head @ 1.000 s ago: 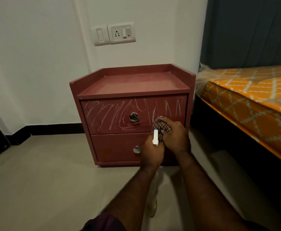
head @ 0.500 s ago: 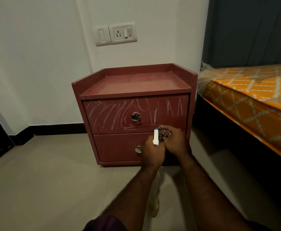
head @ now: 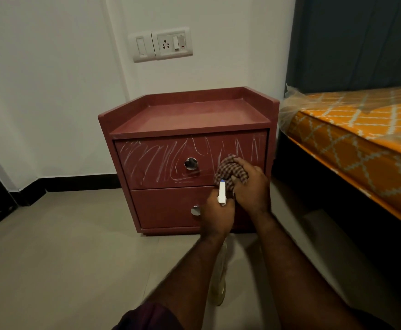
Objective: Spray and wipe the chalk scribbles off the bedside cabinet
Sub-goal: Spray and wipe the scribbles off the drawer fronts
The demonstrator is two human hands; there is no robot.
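Observation:
A dark red bedside cabinet (head: 190,115) stands against the white wall. White chalk scribbles (head: 151,160) cover its upper drawer front around a round metal knob (head: 191,163). My left hand (head: 217,214) grips a spray bottle; its white nozzle head (head: 222,192) sticks up above my fingers, and the clear bottle body (head: 219,277) hangs below my wrist. My right hand (head: 249,184) holds a bunched checked cloth (head: 229,170) in front of the right part of the upper drawer. Whether the cloth touches the drawer I cannot tell.
A bed with an orange patterned mattress (head: 361,139) in plastic wrap stands close on the right. A switch and socket plate (head: 163,44) is on the wall above the cabinet. The lower drawer has its own knob (head: 195,210). Grey floor tiles (head: 63,246) spread left.
My right hand has lifted the cloth from the drawer gap up to the upper drawer front. The left hand with the sprayer stays where it was.

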